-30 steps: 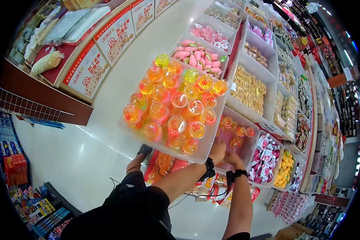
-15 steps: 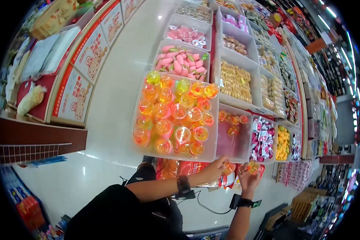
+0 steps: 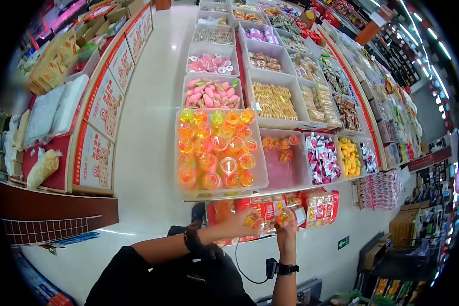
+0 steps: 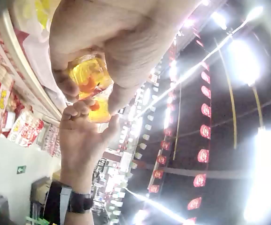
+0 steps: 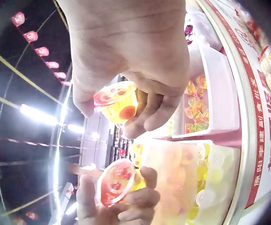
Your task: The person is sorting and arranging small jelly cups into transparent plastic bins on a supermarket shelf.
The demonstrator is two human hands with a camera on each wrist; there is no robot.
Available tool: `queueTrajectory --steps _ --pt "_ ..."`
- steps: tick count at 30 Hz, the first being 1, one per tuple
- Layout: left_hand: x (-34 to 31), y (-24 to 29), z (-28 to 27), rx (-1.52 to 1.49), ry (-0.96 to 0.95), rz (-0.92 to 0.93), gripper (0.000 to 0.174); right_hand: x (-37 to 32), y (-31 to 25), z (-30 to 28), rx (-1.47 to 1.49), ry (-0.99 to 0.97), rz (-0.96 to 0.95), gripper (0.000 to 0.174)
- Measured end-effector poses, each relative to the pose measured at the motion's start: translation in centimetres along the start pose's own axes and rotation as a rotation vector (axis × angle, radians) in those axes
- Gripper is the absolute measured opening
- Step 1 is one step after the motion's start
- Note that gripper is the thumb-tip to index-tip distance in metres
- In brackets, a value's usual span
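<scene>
My left hand (image 3: 234, 224) pinches a yellow-orange jelly cup (image 4: 87, 75) between thumb and fingers. In my right hand (image 3: 287, 227) is a second jelly cup (image 5: 119, 103), gripped round its side by curled fingers. Both hands are side by side in front of the display's near edge, with the cups close together. Beyond them, a translucent tub (image 3: 262, 176) is heaped with orange and yellow jelly cups (image 3: 219, 144). To its right, a tub with a pinkish bottom (image 3: 285, 176) has several jelly cups (image 3: 280, 145) at its far end.
Purple-and-white wrapped sweets (image 3: 322, 160) and yellow sweets (image 3: 350, 157) fill tubs on the right. Pink sweets (image 3: 211, 94) lie behind the heaped tub. Red snack packs (image 3: 321, 208) sit below the display edge. A cable (image 3: 247, 275) hangs by the right wrist.
Both hands have come out from over the half-bare tub toward the body, each carrying a jelly cup, and moved left and closer together. The head view has swung to show more of the aisle.
</scene>
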State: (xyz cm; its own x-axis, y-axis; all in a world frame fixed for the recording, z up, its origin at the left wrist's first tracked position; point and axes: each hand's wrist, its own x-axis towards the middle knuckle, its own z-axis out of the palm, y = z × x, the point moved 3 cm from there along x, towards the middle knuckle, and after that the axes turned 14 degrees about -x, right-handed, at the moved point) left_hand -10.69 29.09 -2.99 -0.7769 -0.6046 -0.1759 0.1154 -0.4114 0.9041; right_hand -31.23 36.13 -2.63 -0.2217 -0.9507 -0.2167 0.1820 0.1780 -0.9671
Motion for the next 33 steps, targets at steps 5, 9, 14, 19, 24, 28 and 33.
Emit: queueTrajectory --steps 5,9,14,19,24,28,33 --pt "-5.7 0.9 -0.8 0.047 0.25 -0.056 0.056 -3.4 2.8 1.5 -0.201 0.062 -0.035 0.045" --pt "-9.7 0.7 -0.8 -0.218 0.25 -0.094 0.038 -5.8 4.8 4.0 0.0 -0.018 -0.025 0.045" --pt "-11.8 2.5 -2.1 -0.348 0.272 -0.16 0.027 -7.8 4.2 6.4 -0.074 -0.034 0.061 0.056" --pt "-10.9 7.2 -4.4 -0.368 0.184 -0.126 0.035 -4.3 1.1 6.9 -0.462 -0.09 -0.007 0.072" --pt "-9.7 10.4 -7.5 -0.129 0.03 -0.033 0.06 0.7 -4.5 9.8 -0.965 0.111 -0.297 0.064" --pt "-8.7 12.2 -10.1 0.004 -0.048 -0.014 0.06 4.7 -6.4 11.8 -1.205 0.197 -0.346 0.057" --pt "-7.2 13.0 -11.8 0.26 -0.055 0.103 0.056 9.0 -6.9 13.4 -1.502 0.227 -0.453 0.052"
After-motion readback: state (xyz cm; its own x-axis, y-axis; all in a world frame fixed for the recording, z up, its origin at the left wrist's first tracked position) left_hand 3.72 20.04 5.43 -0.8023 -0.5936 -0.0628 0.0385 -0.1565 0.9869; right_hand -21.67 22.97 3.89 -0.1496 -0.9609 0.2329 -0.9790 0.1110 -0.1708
